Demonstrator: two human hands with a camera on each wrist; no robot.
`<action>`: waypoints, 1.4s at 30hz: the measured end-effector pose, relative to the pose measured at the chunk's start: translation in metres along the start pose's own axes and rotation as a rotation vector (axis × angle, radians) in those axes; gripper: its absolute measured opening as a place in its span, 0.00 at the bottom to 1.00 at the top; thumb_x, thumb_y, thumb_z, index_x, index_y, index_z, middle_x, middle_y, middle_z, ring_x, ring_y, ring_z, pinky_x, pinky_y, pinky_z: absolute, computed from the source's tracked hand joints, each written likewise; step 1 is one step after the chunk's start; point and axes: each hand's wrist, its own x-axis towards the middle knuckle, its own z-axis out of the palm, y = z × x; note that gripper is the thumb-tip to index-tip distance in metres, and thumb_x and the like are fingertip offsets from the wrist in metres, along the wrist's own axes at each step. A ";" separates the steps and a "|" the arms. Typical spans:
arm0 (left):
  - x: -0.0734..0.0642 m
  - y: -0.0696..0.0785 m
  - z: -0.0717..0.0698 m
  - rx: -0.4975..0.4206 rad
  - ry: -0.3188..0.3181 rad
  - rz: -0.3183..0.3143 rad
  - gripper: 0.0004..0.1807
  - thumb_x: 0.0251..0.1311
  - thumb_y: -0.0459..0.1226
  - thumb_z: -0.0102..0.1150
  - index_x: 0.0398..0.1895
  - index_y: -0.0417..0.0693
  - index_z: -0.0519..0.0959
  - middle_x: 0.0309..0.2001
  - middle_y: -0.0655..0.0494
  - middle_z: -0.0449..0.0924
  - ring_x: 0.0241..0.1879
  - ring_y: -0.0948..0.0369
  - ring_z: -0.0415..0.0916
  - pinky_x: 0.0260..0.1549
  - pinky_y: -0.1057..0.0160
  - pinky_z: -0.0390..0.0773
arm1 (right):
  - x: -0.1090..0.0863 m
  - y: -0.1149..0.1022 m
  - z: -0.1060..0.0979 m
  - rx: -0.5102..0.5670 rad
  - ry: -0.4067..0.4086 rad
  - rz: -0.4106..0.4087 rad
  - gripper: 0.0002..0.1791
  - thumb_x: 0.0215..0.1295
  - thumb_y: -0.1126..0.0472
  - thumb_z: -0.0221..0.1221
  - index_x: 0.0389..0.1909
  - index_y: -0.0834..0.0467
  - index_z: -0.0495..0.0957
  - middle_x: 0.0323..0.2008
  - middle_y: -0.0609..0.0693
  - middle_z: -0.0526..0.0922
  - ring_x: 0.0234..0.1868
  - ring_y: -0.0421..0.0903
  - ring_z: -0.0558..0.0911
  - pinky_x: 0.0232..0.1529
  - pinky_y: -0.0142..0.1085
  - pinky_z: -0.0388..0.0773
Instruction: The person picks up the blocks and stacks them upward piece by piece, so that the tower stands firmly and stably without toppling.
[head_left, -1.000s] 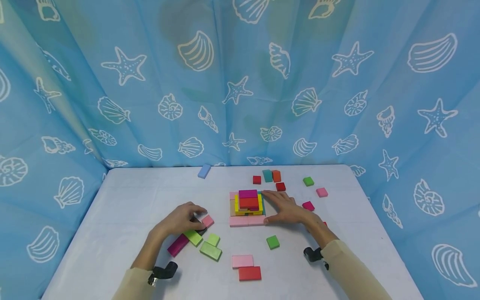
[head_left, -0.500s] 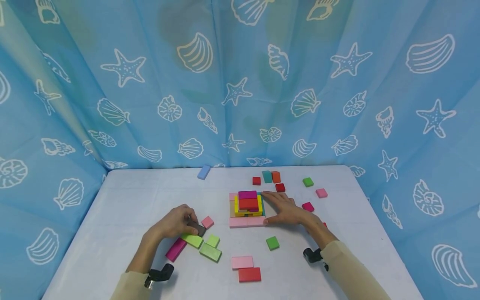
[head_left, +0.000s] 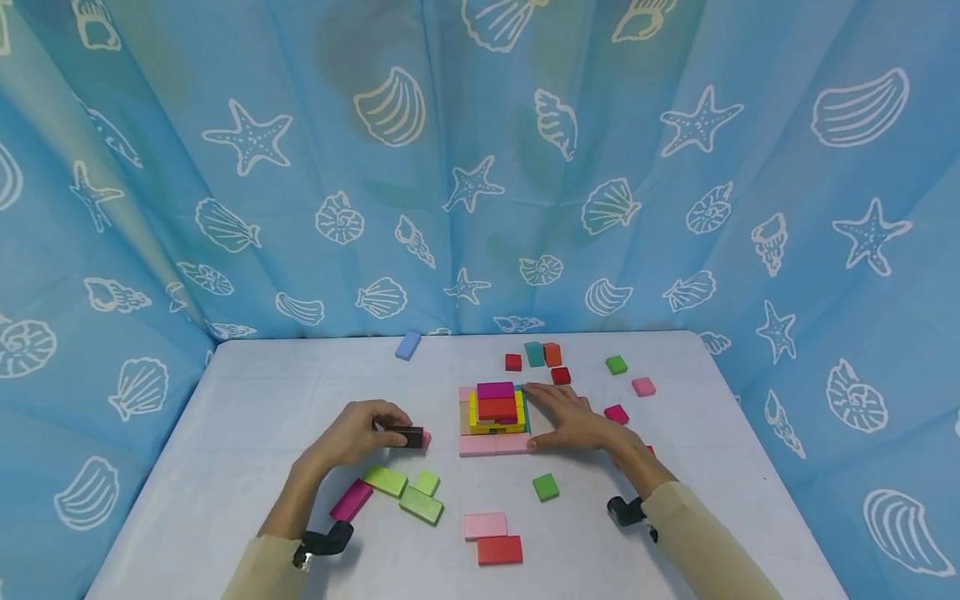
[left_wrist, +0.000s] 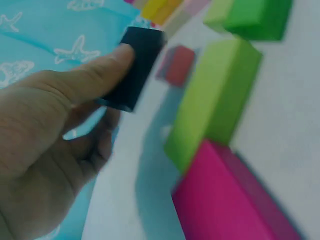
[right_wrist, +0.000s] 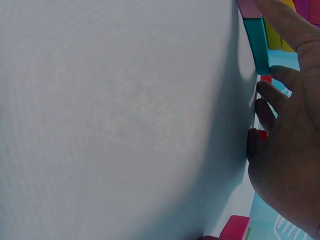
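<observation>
My left hand pinches a black block between thumb and fingers. The left wrist view shows the black block held above the white table, tilted. Just beyond it, partly hidden, lies a small pink block. My right hand lies along the right side of a stepped stack of coloured blocks, thumb by its front pink block and fingertips by the back corner. In the right wrist view, the fingers of the right hand are extended beside a teal block of the stack.
Lime green blocks and a magenta block lie near my left wrist. A pink block and a red block lie in front, with a green block to their right. Several small blocks are scattered behind and right of the stack.
My left hand has picked up the black block from beside the lime green block and raised it, moving it away and slightly right. The right hand has stayed at the stack.
</observation>
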 end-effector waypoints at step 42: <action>0.106 0.076 0.065 -0.131 0.192 0.100 0.12 0.65 0.48 0.66 0.47 0.58 0.89 0.42 0.62 0.85 0.44 0.58 0.77 0.43 0.59 0.77 | 0.001 -0.001 -0.001 0.002 -0.014 0.009 0.61 0.47 0.35 0.73 0.80 0.37 0.50 0.79 0.48 0.52 0.79 0.58 0.49 0.68 0.73 0.42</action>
